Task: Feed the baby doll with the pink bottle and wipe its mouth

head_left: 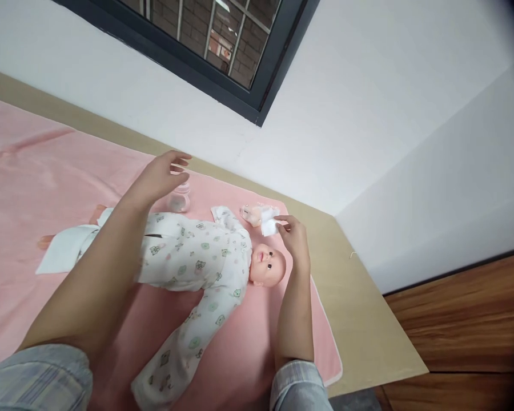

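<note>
Your right hand (294, 242) pinches the white piece (269, 226) near the doll's head (274, 268), while your left hand (160, 176), fingers parted, is beside the bottle (179, 201) on the pink blanket (235, 348), which a careless wrist could topple.

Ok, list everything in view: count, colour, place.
Walls: two, white, background
Window: one, dark frame, top
Wood panels: two visible, brown, right
Table: one, tan, beside wall
Blanket: one, pink, on table
Doll: one, pink, on blanket
Printed top: one, white, on doll
Leg cloth: count unclear, white, on doll
Bottle: one, translucent, beyond doll
Packet: one, whitish, beyond doll
Sleeves: two, bluish plaid, bottom
Left hand: one, by bottle
Right hand: one, at packet
</note>
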Demonstrator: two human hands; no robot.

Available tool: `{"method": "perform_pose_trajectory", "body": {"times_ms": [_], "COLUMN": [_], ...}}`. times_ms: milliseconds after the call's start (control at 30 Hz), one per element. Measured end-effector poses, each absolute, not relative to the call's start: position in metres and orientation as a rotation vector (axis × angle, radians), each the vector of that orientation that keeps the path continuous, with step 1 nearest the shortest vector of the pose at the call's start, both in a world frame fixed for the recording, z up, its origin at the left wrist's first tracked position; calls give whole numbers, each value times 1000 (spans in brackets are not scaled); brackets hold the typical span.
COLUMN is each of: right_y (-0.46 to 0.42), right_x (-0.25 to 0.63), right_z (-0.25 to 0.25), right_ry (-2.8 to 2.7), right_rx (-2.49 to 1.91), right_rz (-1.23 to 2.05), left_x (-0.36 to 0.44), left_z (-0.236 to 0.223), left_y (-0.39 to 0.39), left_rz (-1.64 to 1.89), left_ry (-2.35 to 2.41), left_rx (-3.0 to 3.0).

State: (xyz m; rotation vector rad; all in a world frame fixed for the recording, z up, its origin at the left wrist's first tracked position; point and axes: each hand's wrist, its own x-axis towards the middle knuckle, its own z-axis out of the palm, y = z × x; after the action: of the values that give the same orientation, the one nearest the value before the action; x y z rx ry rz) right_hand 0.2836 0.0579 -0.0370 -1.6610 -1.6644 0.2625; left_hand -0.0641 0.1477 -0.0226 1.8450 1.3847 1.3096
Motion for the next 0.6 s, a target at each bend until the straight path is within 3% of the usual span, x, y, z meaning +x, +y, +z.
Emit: {"method": "perform_pose_trajectory", "body": {"times_ms": [167,433,600], "right_y": [92,148,160], "right_x": [297,298,304], "right_z": [-65,-54,-67], "right_ry": [-1577,-1536,-1469], "right_rx": [-1801,-1461,-1611], "right_rz": [364,812,962], "left_x": [-92,-95,-94], "left_z": [-48,-68,-74], "left_y": [174,187,191], "left_rz": [1130,823,735], "left_ry": [1588,1677,1664], "left_rx": [1784,1770,1810]}}
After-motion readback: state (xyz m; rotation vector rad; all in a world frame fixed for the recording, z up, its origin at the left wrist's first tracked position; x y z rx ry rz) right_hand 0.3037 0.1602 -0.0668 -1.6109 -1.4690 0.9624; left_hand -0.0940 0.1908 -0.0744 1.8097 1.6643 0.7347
